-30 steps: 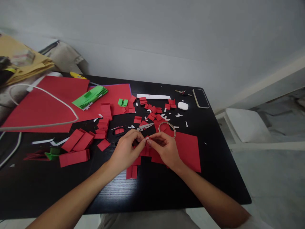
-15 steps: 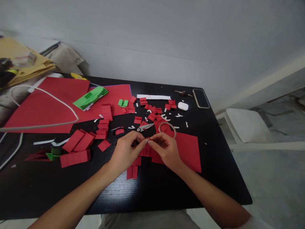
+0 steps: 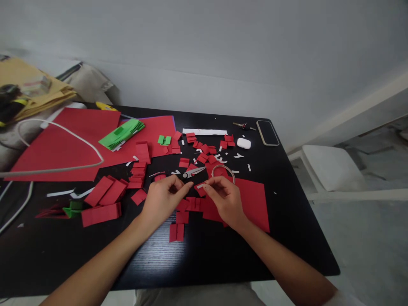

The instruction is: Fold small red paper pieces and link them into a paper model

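Between the thumb and fingers of my right hand (image 3: 225, 197) is a small red paper piece (image 3: 198, 191) with a white strip (image 3: 200, 185) on it. My left hand (image 3: 164, 197) is to its left, fingers curled in and thumb pointing toward the paper; whether anything is in its grip is hidden. Scissors (image 3: 194, 171) lie partly open just beyond both hands. A ring-shaped roll of tape (image 3: 233, 173) rests beyond my right hand, over red paper. Folded red pieces (image 3: 193, 204) lie below and between the hands.
A large red sheet (image 3: 251, 204) lies under and beside my right hand. Folded red strips (image 3: 101, 214) and a green paper bundle (image 3: 123, 134) are to the left. Behind are white scraps, a white case (image 3: 244, 143), keys (image 3: 244, 126) and a phone (image 3: 267, 133). A white cable (image 3: 63, 169) crosses the left side.
My hands have come apart: the left has drawn back a little to the left. The red piece with the white strip now shows at my right fingertips.
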`<state>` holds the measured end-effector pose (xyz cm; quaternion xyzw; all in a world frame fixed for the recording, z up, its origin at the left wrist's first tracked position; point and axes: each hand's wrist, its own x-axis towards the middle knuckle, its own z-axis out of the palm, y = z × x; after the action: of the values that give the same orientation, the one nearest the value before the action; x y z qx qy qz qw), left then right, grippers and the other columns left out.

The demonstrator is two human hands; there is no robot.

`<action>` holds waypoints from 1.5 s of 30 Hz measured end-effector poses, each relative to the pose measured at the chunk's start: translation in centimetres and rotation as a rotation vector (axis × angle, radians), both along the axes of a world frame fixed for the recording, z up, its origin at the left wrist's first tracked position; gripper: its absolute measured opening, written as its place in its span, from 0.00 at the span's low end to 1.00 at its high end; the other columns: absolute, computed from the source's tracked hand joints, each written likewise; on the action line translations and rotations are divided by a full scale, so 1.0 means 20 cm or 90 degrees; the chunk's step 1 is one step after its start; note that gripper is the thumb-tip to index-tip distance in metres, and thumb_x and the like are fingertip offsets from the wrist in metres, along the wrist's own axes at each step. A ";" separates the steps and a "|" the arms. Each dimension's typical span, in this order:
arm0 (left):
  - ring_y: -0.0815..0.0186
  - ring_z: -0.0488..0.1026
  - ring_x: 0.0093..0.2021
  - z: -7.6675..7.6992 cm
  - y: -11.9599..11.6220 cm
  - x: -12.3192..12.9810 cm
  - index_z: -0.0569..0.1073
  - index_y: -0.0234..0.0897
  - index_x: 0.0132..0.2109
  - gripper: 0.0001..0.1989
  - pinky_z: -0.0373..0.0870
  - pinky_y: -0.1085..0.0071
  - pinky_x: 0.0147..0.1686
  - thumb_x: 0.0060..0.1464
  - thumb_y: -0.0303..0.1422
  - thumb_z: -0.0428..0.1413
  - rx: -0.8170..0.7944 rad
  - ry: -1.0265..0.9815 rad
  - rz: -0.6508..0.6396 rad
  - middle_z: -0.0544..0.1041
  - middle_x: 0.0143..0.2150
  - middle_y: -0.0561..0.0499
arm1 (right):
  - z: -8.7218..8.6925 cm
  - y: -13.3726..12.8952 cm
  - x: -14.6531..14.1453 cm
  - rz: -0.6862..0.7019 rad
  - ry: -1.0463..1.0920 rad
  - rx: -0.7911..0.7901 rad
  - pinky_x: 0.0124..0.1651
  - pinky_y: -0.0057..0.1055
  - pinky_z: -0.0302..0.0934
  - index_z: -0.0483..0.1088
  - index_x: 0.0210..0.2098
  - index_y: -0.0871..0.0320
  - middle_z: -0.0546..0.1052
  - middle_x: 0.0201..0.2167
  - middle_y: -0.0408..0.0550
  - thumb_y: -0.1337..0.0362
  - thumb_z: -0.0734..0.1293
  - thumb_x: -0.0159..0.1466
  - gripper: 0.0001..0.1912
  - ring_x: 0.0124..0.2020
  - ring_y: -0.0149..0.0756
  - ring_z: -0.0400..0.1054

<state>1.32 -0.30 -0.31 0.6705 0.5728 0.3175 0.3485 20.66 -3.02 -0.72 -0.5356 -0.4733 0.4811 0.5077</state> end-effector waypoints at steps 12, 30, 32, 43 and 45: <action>0.67 0.71 0.28 0.02 -0.01 0.04 0.76 0.38 0.38 0.11 0.68 0.72 0.30 0.67 0.37 0.54 0.046 -0.015 -0.187 0.75 0.28 0.53 | -0.01 0.03 0.04 0.069 -0.117 0.079 0.49 0.40 0.72 0.76 0.36 0.53 0.81 0.39 0.48 0.59 0.72 0.65 0.05 0.43 0.42 0.76; 0.52 0.78 0.42 0.08 0.12 -0.19 0.77 0.37 0.43 0.12 0.71 0.61 0.40 0.66 0.36 0.50 0.132 0.441 -0.026 0.80 0.42 0.44 | -0.04 0.15 0.27 0.039 -0.562 0.161 0.62 0.58 0.65 0.70 0.59 0.53 0.76 0.57 0.55 0.66 0.70 0.63 0.24 0.58 0.54 0.69; 0.51 0.78 0.41 0.10 0.13 -0.20 0.76 0.37 0.41 0.11 0.72 0.59 0.41 0.64 0.36 0.51 0.100 0.498 -0.055 0.80 0.41 0.43 | -0.01 0.14 0.26 -0.002 -0.496 0.187 0.62 0.57 0.65 0.70 0.59 0.51 0.75 0.56 0.55 0.65 0.71 0.63 0.24 0.58 0.53 0.69; 0.49 0.78 0.47 0.07 0.14 -0.23 0.77 0.34 0.48 0.13 0.72 0.54 0.49 0.63 0.37 0.54 0.077 0.520 -0.220 0.79 0.47 0.41 | 0.07 0.12 0.23 0.155 0.061 -0.034 0.58 0.48 0.70 0.72 0.55 0.45 0.71 0.59 0.48 0.60 0.69 0.66 0.18 0.58 0.46 0.70; 0.50 0.78 0.46 0.08 0.14 -0.23 0.77 0.34 0.47 0.13 0.73 0.56 0.48 0.64 0.38 0.52 0.079 0.514 -0.235 0.79 0.46 0.41 | 0.06 0.12 0.23 0.176 0.104 -0.069 0.55 0.48 0.73 0.73 0.55 0.44 0.71 0.59 0.48 0.59 0.69 0.67 0.16 0.56 0.46 0.71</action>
<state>-3.35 2.58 1.21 0.8512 0.5138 -0.0032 0.1072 25.27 -0.60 0.44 -0.4510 -0.4727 0.6133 0.4439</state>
